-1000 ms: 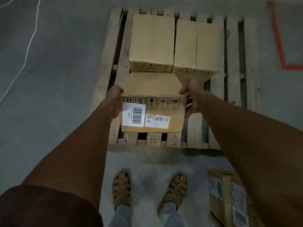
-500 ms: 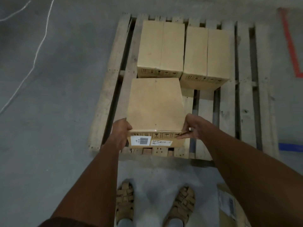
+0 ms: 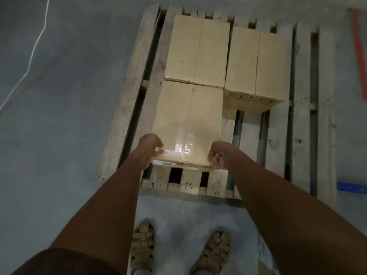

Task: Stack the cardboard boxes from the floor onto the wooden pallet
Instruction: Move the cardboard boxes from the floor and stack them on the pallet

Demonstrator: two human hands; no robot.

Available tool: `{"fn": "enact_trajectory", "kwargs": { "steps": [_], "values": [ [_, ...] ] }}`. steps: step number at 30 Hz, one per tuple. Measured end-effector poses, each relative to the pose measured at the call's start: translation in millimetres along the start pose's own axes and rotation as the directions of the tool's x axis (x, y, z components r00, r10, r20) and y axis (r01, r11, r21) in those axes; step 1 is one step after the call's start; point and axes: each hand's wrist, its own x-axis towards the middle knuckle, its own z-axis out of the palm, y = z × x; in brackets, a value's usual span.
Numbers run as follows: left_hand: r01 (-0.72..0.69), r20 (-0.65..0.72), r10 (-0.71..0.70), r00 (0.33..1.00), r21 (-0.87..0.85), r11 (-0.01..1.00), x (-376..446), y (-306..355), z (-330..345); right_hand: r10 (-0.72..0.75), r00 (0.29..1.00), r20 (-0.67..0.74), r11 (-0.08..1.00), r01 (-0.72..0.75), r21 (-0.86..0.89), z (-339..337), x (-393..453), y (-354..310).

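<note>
I see the near cardboard box (image 3: 188, 124) lying flat on the wooden pallet (image 3: 127, 100), its far edge against the rear left box (image 3: 196, 50). The rear right box (image 3: 256, 62) sits just beside that one. My left hand (image 3: 148, 150) grips the near left corner; my right hand (image 3: 217, 157) pinches the near right corner. The pallet rests on a grey concrete floor (image 3: 59, 155). I note red tape (image 3: 359, 54) and blue tape (image 3: 351, 187) at right, a white line (image 3: 29, 62) at left, and another carton (image 3: 266, 255) beside my sandals (image 3: 143, 249).
</note>
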Motion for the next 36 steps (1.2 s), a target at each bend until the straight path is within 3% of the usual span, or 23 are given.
{"fn": "enact_trajectory", "kwargs": {
  "steps": [8, 22, 32, 34, 36],
  "values": [
    [0.045, -0.012, -0.046, 0.999, -0.077, 0.996, 30, -6, 4, 0.048, 0.998, 0.033, 0.999, -0.049, 0.021, 7, 18, 2],
    [0.026, 0.016, -0.026, 1.0, -0.03, 0.999, 34, -7, 3, 0.126, 0.991, 0.035, 0.975, -0.117, -0.189, 17, 20, -19],
    [-0.026, 0.012, 0.026, 1.0, 0.037, 0.999, 44, -11, 3, 0.094, 0.995, 0.034, 0.995, -0.093, -0.03, 21, 20, -14],
    [-0.073, -0.046, 0.078, 0.996, 0.116, 0.991, 44, -11, 13, 0.062, 0.998, 0.007, 0.998, -0.063, 0.012, 22, 16, -14],
    [-0.058, -0.164, 0.112, 0.98, 0.302, 0.952, 41, -8, 27, 0.001, 0.999, -0.047, 0.997, 0.002, 0.072, 24, 15, -15]
  ]
}}
